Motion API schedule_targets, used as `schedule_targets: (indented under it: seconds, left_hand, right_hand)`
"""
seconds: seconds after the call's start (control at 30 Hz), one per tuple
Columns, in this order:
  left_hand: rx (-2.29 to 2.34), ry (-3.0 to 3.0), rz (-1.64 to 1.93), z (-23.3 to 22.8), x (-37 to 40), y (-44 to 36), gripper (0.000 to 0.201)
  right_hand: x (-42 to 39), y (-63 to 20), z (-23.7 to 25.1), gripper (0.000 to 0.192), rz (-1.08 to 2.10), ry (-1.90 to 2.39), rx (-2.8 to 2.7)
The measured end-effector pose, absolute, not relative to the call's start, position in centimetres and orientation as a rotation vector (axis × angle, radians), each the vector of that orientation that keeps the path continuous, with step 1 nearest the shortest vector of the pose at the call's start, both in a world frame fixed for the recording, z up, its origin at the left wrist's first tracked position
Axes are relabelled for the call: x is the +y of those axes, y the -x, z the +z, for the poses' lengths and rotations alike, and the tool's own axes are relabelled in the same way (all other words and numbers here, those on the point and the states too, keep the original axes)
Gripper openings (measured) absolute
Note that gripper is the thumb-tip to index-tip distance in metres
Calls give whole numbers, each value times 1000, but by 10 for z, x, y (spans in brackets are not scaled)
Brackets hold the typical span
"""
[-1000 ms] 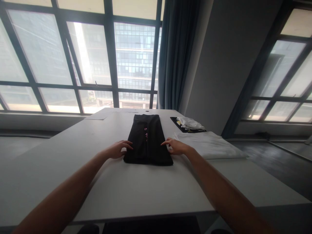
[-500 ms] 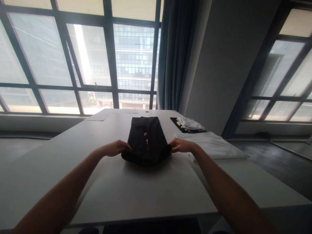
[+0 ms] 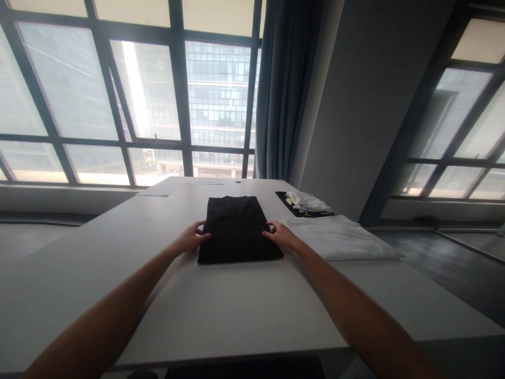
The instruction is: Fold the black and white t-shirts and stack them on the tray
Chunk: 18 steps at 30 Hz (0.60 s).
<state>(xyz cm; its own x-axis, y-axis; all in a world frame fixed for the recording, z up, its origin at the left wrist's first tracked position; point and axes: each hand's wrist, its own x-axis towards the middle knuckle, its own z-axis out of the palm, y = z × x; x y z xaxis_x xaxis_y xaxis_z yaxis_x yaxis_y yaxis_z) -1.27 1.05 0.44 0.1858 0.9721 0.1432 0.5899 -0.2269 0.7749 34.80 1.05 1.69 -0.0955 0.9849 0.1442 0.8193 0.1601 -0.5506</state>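
Note:
A black folded garment lies as a flat, nearly rectangular bundle on the white table. At its left edge, my left hand holds the cloth, the thumb on top and the other fingers along the side. Opposite it, my right hand pinches the right edge in the same way. The top face of the bundle is plain black with slight creases, and no print shows on it. Fingertips under the cloth are partly hidden.
On the right, a white folded cloth lies close to my right forearm. Behind it sits a small pile with a white crumpled cloth over a black patterned one. The white table has its near edge below my arms. Paper lies far left.
The near end of the garment has been folded over away from me, covering the pink print. It now lies flatter, and my hands have shifted slightly to its side edges.

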Motion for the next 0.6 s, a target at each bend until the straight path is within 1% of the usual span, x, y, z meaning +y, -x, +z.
schedule_targets:
  seconds: [0.07, 0.17, 0.23, 0.33, 0.4, 0.43, 0.53, 0.6]
  left_hand:
    - [1504, -2056, 817, 2, 11, 10, 79]
    - [1587, -2216, 716, 8, 8, 3, 63]
    - [1586, -2300, 749, 15, 4, -1, 57]
    - [1540, -2412, 961, 22, -1, -2, 59]
    - [1549, -2440, 1040, 21, -1, -1, 62]
    - [1574, -2437, 1013, 19, 0, 0, 63]
    - [1681, -2399, 725, 10, 5, 4, 59]
    - [1773, -2386, 620, 6, 6, 4, 56]
  right_hand:
    - [8, -345, 15, 50, 407, 1676, -2033]
    - [4, -340, 20, 39, 391, 1640, -2100]
    - [2, -339, 26, 34, 367, 1624, -2093]
    - [1, -342, 35, 34, 270, 1511, -2018]
    - [1, -344, 36, 34, 196, 1457, -1970]
    - [2, -345, 34, 34, 171, 1469, -1961]
    - [4, -347, 27, 37, 168, 1613, -2038]
    - [2, -347, 24, 38, 159, 1713, -2101]
